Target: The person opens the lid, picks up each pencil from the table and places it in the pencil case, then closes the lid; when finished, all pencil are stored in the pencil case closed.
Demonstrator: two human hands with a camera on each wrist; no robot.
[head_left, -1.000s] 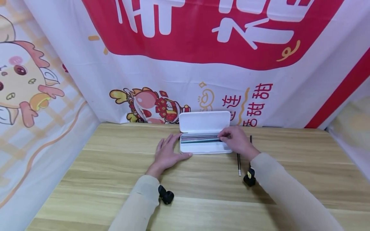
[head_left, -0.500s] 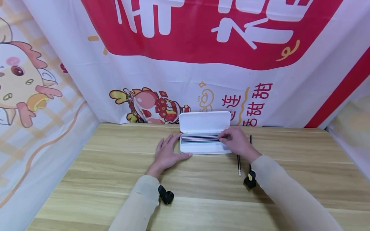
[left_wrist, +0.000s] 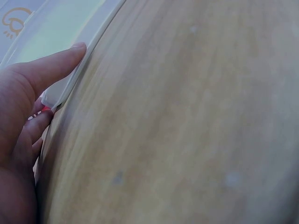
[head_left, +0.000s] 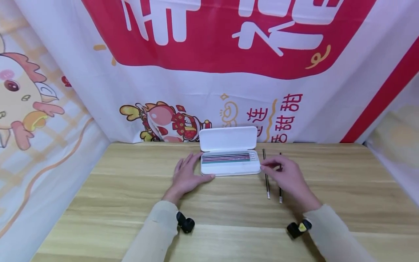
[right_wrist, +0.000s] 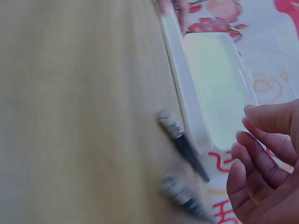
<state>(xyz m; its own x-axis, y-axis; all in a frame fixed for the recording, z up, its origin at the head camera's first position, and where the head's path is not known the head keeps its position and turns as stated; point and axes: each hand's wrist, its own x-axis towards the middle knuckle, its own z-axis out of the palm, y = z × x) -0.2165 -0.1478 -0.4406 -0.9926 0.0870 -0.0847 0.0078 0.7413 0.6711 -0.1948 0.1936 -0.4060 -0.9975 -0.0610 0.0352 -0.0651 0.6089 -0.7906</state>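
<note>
A white pencil case (head_left: 229, 170) lies at the table's back with its lid (head_left: 228, 139) raised. Several pencils (head_left: 226, 158) lie side by side inside, eraser ends to the right. My left hand (head_left: 186, 178) rests around the case's left end; its straight thumb (left_wrist: 60, 65) lies along the front rim and its other fingers are spread. At the right end, my right hand (head_left: 289, 176) holds nothing, its fingers loosely bent. Two dark pencils lie on the table beside it: one pencil (head_left: 266, 183) close to the case, the other pencil (head_left: 280, 193) partly under the hand.
The wooden table (head_left: 131, 211) meets a printed white and red cloth (head_left: 209, 83) just behind the raised lid. Another cloth with a cartoon figure (head_left: 24, 94) hangs on the left. Small black cameras (head_left: 185, 222) sit at both wrists.
My right hand has let go in the case and moved right, off its right end, uncovering the pencils' eraser ends and more of the two loose pencils. My left hand stays at the case.
</note>
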